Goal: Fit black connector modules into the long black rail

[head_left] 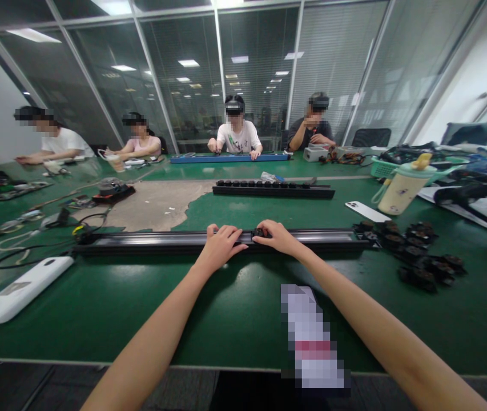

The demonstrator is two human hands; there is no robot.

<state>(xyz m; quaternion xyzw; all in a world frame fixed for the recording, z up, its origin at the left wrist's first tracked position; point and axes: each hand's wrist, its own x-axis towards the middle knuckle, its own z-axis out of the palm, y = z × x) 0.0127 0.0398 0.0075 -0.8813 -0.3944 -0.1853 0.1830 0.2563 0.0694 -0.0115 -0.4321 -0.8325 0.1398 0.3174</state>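
Note:
A long black rail (pixel 174 238) with a shiny channel lies crosswise on the green table in front of me. My left hand (pixel 221 245) grips it near the middle, fingers over the top and thumb by the near side. Just to the right, my right hand (pixel 280 237) is closed on a small black module (pixel 260 233) at the channel. Part of that module is hidden by my fingers. Several loose black modules (pixel 414 245) are heaped past the rail's right end.
A second black rail (pixel 273 190) bearing a row of modules lies farther back. A white power bank-like block (pixel 23 288) is at left, a white phone (pixel 367 211) and cream tumbler (pixel 406 185) at right. A blurred-out item (pixel 314 337) lies near the front edge. Co-workers sit across the table (pixel 234 342).

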